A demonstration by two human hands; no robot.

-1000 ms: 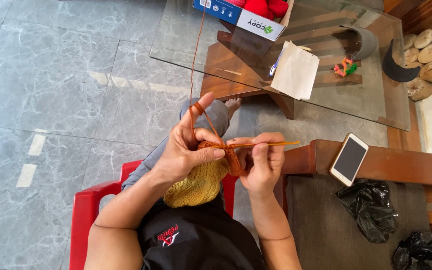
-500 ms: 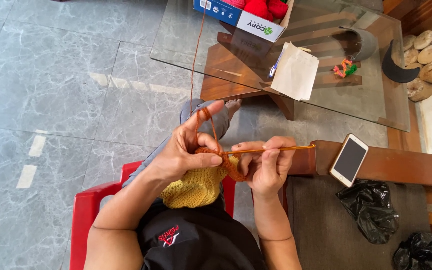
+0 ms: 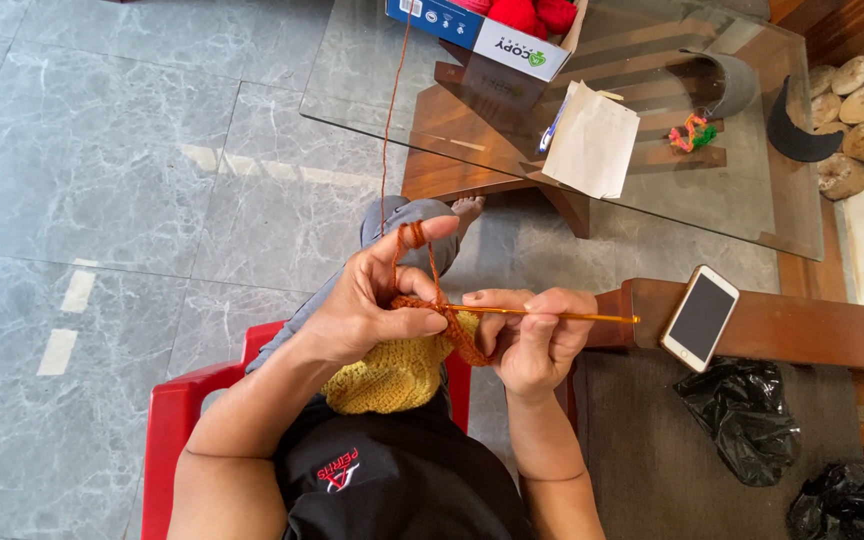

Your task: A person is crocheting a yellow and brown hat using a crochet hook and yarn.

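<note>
The left hand [image 3: 367, 305] pinches the yellow crochet piece [image 3: 392, 370] on the lap, rust yarn [image 3: 389, 120] looped over its forefinger toward twelve o'clock, while the right hand [image 3: 532, 335] grips the hook [image 3: 552, 315]; a snagged strand could likely tug loops loose.

Open tiled floor [image 3: 102, 200] lies left of the hands. The glass table [image 3: 372, 100] blocks ahead, the wooden armrest [image 3: 802, 330] with phone [image 3: 699, 317] right
</note>
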